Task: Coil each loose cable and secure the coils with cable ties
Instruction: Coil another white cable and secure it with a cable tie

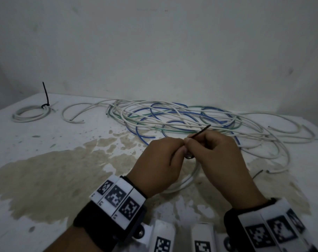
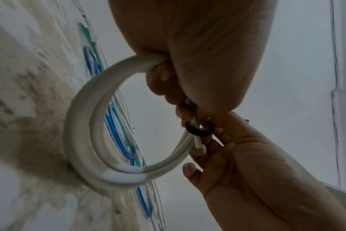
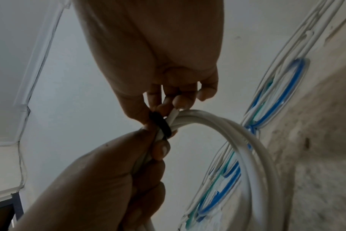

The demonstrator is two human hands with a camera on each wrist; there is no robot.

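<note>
The left hand (image 1: 159, 163) is closed around a white cable coil (image 2: 85, 125), its fingers curled over the gathered turns; the coil hangs below both hands, above the near middle of the bench (image 1: 45, 142), its lower arc showing between the wrists in the head view. A black cable tie (image 2: 196, 132) is looped round the turns of the coil where the two hands meet. The right hand (image 1: 215, 153) pinches the tie's tail (image 1: 200, 131) between thumb and fingers, and the tail points up and away toward the far edge of the bench. In the wrist views the tie's band sits snug against the white turns, with fingertips (image 3: 162, 150) of both hands touching the coil on either side of it. A pile of loose cables (image 1: 181, 117), white, blue and green, lies spread along the far edge of the bench from the middle to the right side, well apart from the hands. At the far left corner a finished white coil (image 1: 30, 113) lies flat, bound by a black tie (image 1: 45, 95) whose tail stands upright. Just beside it, toward the pile, lies a short curved white cable (image 1: 72, 113). A broad tan stain (image 1: 54, 175) covers the near part of the bench surface under the hands.
</note>
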